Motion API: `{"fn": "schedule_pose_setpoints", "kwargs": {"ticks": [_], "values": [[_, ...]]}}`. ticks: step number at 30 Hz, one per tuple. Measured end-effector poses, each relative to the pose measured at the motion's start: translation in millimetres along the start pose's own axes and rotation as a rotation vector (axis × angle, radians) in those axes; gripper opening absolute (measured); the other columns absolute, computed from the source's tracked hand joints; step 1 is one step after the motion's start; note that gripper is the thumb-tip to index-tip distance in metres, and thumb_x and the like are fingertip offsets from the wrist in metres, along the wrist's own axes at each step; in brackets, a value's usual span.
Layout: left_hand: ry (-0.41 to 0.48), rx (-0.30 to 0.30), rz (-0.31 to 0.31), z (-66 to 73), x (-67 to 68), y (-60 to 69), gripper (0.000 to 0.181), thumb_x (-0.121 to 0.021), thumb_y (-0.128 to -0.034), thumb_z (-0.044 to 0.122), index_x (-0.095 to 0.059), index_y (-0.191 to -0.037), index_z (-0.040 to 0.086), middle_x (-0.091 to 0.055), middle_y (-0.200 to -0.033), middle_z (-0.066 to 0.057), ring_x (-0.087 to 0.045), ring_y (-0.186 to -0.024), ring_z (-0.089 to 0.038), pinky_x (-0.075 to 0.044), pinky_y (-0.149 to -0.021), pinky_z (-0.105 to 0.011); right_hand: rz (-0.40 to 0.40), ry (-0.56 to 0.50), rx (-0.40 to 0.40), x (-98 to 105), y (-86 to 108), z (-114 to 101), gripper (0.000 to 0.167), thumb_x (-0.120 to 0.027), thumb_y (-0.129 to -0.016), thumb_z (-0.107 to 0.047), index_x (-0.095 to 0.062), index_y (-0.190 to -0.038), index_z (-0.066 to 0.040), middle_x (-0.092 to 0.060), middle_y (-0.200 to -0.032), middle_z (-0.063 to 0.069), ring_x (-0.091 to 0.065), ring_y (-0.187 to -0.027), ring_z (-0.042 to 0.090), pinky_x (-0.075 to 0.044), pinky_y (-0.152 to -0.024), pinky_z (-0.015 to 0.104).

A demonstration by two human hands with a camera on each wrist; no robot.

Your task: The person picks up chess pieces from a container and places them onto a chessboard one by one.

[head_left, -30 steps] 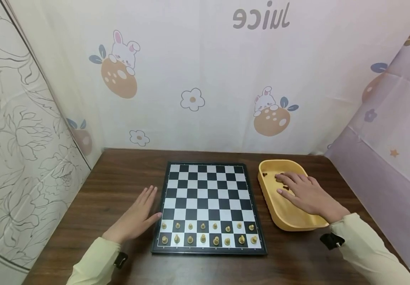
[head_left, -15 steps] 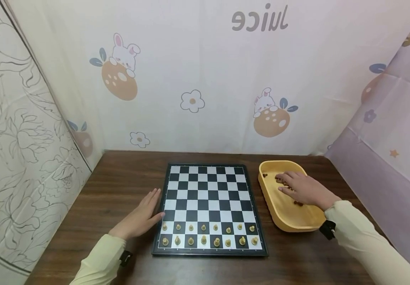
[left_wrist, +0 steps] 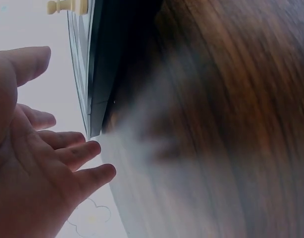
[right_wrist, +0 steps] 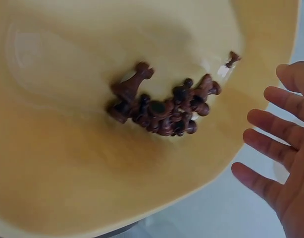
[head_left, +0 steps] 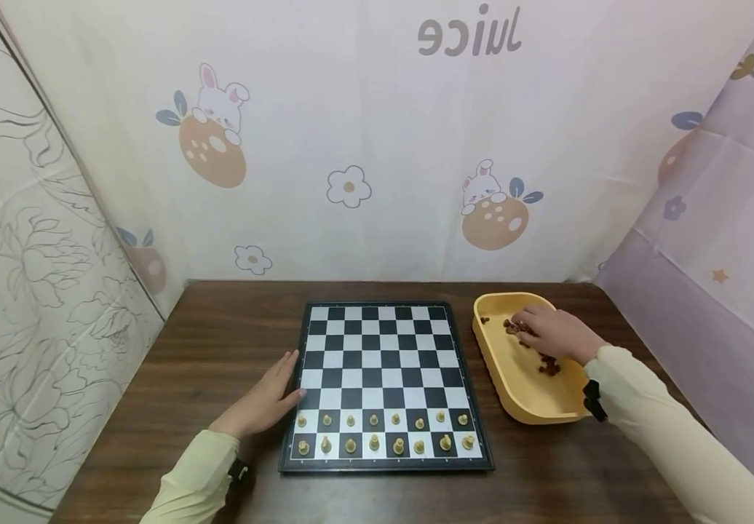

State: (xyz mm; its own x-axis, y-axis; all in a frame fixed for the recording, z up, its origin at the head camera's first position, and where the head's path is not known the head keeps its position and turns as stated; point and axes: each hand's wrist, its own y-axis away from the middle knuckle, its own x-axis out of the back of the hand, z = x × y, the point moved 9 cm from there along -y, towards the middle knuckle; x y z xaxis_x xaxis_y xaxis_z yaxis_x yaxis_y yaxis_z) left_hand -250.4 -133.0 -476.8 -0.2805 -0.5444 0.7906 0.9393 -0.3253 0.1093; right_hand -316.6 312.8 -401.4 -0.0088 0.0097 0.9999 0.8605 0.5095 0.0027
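Note:
My left hand [head_left: 260,402] lies beside the left edge of a black-and-white chessboard [head_left: 383,356], fingers straight, thumb at the frame. In the left wrist view, the left hand [left_wrist: 40,153] is spread near the board's dark side. Light gold chess pieces [head_left: 373,442] stand in two rows on the board's near side. Over a yellow tray [head_left: 504,393], my right hand [head_left: 560,333] hangs with fingers reaching down. Reddish-brown chess pieces [right_wrist: 167,111] lie heaped in the tray. The right wrist view shows the right hand [right_wrist: 285,144] with spread fingers, holding nothing.
A dark wooden table [head_left: 239,327] carries the board and the tray. Behind it hangs a pale curtain [head_left: 390,240] printed with rabbits and fruit. One brown piece [right_wrist: 233,59] lies apart from the heap.
My right hand has moved slightly up and right over the tray, and more brown pieces show beneath it. My left hand has shifted a little to the right. The board's pieces stay put.

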Motion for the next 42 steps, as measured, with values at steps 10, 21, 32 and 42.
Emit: {"fn": "schedule_pose_setpoints", "kwargs": {"ticks": [10,21,32,42], "values": [[0.022,0.015,-0.021,-1.3,-6.0,-6.4,0.072,-0.056,-0.0965,0.028,-0.016,-0.152,0.003,-0.014,-0.155,-0.023,-0.015,-0.141,-0.041,-0.021,-0.110,-0.057,0.086,0.055,0.118,-6,-12.3,5,0.008,-0.072,-0.082,-0.009,-0.070,-0.090,-0.010,-0.057,-0.084,-0.001,-0.051,-0.071,0.014,-0.046,-0.060,0.035],[-0.060,0.042,-0.012,-5.5,-14.3,-10.1,0.064,-0.051,-0.0985,0.025,-0.022,-0.149,-0.003,-0.020,-0.153,-0.026,-0.015,-0.141,-0.041,-0.013,-0.112,-0.056,0.022,0.091,0.116,-18,-28.3,13,0.011,-0.076,-0.077,-0.008,-0.067,-0.082,-0.011,-0.057,-0.081,0.002,-0.052,-0.069,0.017,-0.048,-0.059,0.038],[-0.059,0.018,-0.008,-3.7,-15.5,-12.7,0.061,-0.048,-0.0995,0.023,-0.023,-0.149,-0.002,-0.025,-0.152,-0.024,-0.016,-0.141,-0.041,-0.012,-0.112,-0.057,-0.022,0.111,0.077,-26,-31.3,20,0.015,-0.079,-0.074,-0.010,-0.064,-0.078,-0.011,-0.053,-0.076,0.000,-0.047,-0.067,0.016,-0.044,-0.060,0.036],[-0.038,0.018,0.001,-5.6,-17.2,-12.9,0.062,-0.049,-0.0993,0.023,-0.021,-0.150,-0.001,-0.024,-0.152,-0.024,-0.015,-0.141,-0.040,-0.011,-0.112,-0.056,0.072,0.144,0.166,-26,-36.9,6,0.016,-0.077,-0.074,-0.008,-0.062,-0.073,-0.010,-0.053,-0.070,0.000,-0.046,-0.063,0.017,-0.043,-0.061,0.036]]}}
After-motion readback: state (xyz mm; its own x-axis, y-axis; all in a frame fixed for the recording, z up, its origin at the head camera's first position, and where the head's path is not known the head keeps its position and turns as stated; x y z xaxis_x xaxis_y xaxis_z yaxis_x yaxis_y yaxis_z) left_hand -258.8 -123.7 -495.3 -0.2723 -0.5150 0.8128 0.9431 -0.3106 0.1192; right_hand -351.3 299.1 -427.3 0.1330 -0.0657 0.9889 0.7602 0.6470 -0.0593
